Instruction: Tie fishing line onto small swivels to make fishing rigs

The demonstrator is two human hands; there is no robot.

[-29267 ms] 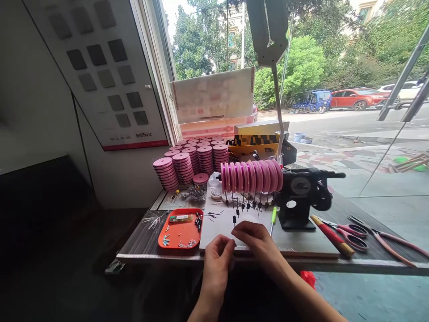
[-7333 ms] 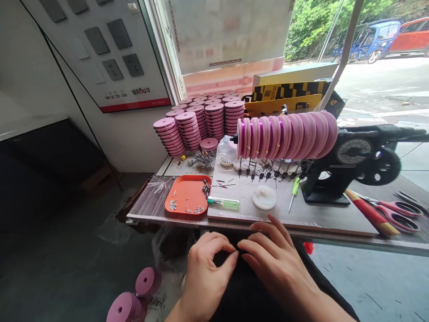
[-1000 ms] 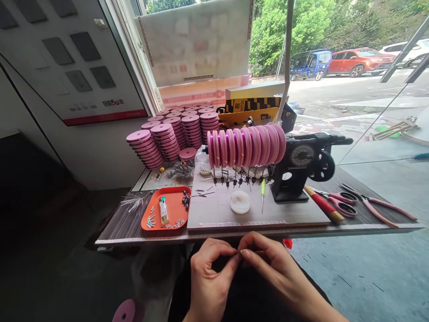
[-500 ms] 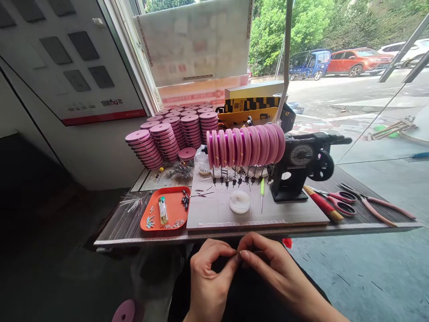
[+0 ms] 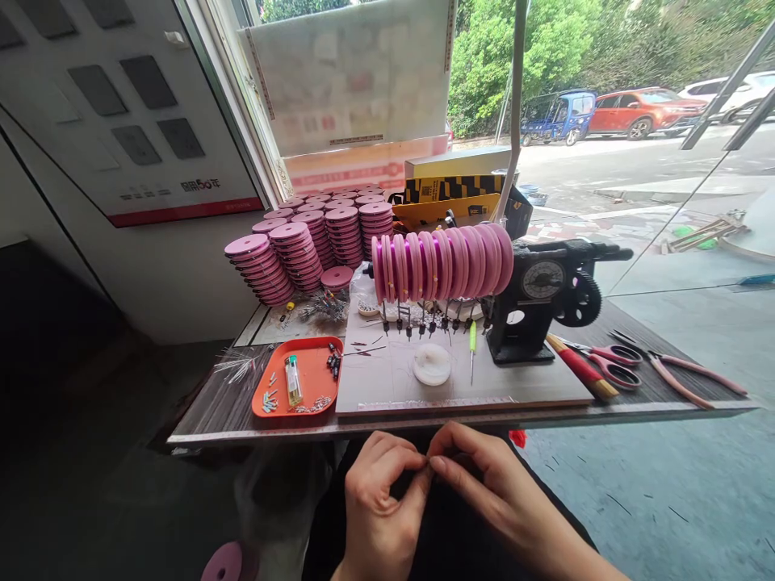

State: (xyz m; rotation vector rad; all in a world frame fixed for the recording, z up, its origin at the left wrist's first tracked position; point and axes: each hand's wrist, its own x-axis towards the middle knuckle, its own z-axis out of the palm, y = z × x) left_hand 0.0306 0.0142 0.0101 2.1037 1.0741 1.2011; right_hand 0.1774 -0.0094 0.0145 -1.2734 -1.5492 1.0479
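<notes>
My left hand [image 5: 387, 496] and my right hand [image 5: 481, 480] meet over my lap, just below the table's front edge. Thumb and index finger of each are pinched together, and the fingertips of both touch. Whatever lies between them is too small or hidden to make out. Beyond them on a pale board [image 5: 375, 395] rests a round white spool [image 5: 432, 365], with a green-handled needle tool [image 5: 472, 347] to its right. Behind, a black winding machine [image 5: 526, 298] carries a row of pink spools [image 5: 441, 262], with dark clips hanging on lines beneath.
An orange tray [image 5: 266, 403] at left holds a lighter [image 5: 294, 381] and small fittings. Stacked pink spools [image 5: 294, 254] stand at the back left. Scissors [image 5: 614, 363], pliers [image 5: 684, 375] and a red-handled brush [image 5: 584, 367] lie at right. Another pink spool [image 5: 223, 562] is on the floor.
Both hands stay pinched together at nearly the same spot, their fingers shifting only slightly. The whole view has drifted a little; nothing on the table has visibly moved.
</notes>
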